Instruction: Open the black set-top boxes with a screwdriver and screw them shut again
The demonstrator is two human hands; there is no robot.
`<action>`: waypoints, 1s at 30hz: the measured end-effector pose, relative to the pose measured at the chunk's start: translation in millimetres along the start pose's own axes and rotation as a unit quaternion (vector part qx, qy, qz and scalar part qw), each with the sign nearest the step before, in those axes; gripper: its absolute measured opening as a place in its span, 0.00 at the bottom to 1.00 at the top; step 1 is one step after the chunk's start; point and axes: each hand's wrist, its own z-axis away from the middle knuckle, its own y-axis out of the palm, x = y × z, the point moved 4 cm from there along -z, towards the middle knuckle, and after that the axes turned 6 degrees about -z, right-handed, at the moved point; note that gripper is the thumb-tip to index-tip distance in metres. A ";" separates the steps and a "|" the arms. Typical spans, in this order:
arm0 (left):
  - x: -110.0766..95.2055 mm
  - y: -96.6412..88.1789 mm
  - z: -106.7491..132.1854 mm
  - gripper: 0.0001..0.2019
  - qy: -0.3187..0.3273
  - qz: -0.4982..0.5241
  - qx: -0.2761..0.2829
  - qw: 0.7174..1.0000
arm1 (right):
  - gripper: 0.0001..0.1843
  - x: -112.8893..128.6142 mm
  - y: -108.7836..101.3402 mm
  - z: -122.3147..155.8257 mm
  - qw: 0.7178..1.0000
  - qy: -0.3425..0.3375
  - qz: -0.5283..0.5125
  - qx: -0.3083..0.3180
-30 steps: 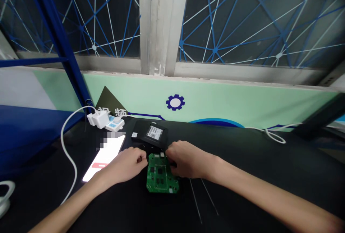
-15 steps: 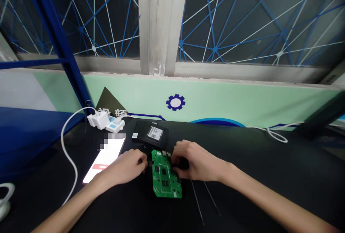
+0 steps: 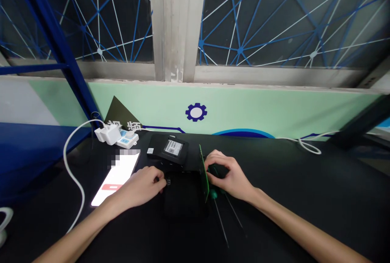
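A green circuit board [image 3: 204, 177] stands nearly on edge, turned so that mostly its thin side shows. Thumb and fingers of my right hand [image 3: 227, 173] pinch it from the right. Beneath and to its left lies an open black plastic casing [image 3: 184, 198]. My left hand [image 3: 149, 186] has its fingers curled at the casing's left edge, gripping it next to a small metallic part [image 3: 168, 182]. Its fingertips are partly hidden. Two screwdrivers with thin shafts [image 3: 222, 224] lie under and beside my right hand; a green handle end [image 3: 213, 194] shows.
Behind the casing lies a black cover with a white label [image 3: 173, 148]. A phone with a lit screen [image 3: 117, 177] lies by my left forearm. A white power strip [image 3: 128, 139] with a plugged-in adapter and white cable [image 3: 68, 169] is at the back left.
The circuit board has come up out of the black casing and swung upright to the right in my right hand. The casing's inside now shows. My left hand stays at its edge.
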 end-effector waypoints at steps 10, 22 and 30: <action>2.5 1.2 -2.1 0.14 -0.002 0.012 -0.014 1.000 | 0.03 -11.0 1.0 5.0 0.998 0.026 -0.021 -0.058; -1.1 -2.1 -1.2 0.13 -0.007 0.008 -0.015 1.000 | 0.03 -2.1 7.2 6.2 0.999 0.023 -0.011 -0.035; 2.5 0.5 -4.0 0.13 0.006 0.017 -0.015 1.000 | 0.04 4.1 11.6 7.7 0.999 0.024 0.028 0.000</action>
